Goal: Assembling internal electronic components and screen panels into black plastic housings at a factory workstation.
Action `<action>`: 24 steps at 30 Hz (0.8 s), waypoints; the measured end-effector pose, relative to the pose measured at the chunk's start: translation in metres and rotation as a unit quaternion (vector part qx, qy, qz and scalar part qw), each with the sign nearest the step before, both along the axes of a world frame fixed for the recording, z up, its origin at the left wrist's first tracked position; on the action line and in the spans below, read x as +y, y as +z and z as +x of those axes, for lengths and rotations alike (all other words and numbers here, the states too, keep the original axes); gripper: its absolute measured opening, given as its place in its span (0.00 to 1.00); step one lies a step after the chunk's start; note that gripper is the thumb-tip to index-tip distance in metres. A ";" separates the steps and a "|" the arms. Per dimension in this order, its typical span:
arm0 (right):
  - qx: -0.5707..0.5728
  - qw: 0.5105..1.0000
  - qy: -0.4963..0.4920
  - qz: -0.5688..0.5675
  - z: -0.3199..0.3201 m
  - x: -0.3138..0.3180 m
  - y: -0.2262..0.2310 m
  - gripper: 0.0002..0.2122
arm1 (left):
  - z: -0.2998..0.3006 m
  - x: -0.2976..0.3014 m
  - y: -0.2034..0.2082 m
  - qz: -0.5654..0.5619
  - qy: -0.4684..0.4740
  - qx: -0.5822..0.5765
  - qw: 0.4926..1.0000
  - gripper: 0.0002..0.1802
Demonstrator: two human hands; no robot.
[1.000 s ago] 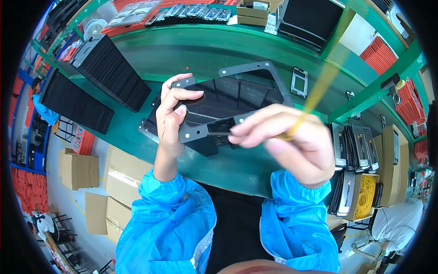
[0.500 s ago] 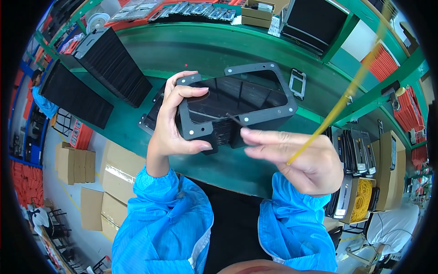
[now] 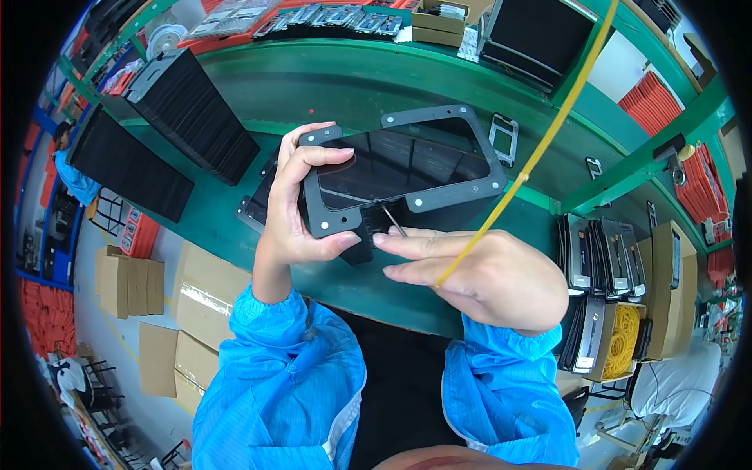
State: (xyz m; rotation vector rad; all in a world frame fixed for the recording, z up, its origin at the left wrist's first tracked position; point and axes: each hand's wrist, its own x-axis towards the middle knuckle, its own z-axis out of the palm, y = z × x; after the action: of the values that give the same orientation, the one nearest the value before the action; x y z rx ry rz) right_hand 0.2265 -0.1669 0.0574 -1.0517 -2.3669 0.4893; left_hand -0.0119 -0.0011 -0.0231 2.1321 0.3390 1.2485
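My left hand (image 3: pixel 286 196) is clamped round the left end of a black block-like fixture (image 3: pixel 462 193) with corner holes and pale round dots. Its thumb is on the near side and its fingers curl over the top. Inside the fixture lies a glossy dark glass panel (image 3: pixel 407 160), with layered dark edges below it in the front gap. A thin metal rod-shaped tool (image 3: pixel 394 221) is pinched in my right hand (image 3: pixel 493 274), its tip at that gap. From above, a yellow elastic cord (image 3: pixel 540 157) runs down to my right hand; how it is attached is hidden.
Tall stacks of black trays (image 3: pixel 188 113) stand on the green bench (image 3: pixel 313 274) at left. A pale phone-shaped frame (image 3: pixel 503 139) lies behind the fixture. At right are black folders (image 3: pixel 599 258) and a carton with yellow bands (image 3: pixel 623 341). Cardboard boxes (image 3: pixel 129 282) stand on the floor.
My right hand has moved left, bringing the rod-shaped tool further along the front gap. The yellow cord has swung left with it. The fixture has shifted very slightly left in my left hand.
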 end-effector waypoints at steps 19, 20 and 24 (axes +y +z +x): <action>0.236 0.911 -0.215 0.263 0.023 0.002 0.007 0.09 | -0.044 0.030 -0.019 -0.131 0.320 -0.059 0.936 0.33; 0.237 0.909 -0.220 0.262 0.027 0.002 0.007 0.09 | -0.054 0.026 -0.026 -0.093 0.362 -0.012 0.927 0.32; 0.249 0.886 -0.271 0.282 0.041 0.016 0.002 0.09 | -0.081 0.003 -0.051 0.004 0.438 0.108 0.892 0.32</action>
State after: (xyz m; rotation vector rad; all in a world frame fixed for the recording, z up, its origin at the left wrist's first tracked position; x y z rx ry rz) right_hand 0.2671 -0.1511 0.0595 -1.0745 -1.5193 -0.1325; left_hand -0.0927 0.0016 -0.0745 2.1784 1.5227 1.4432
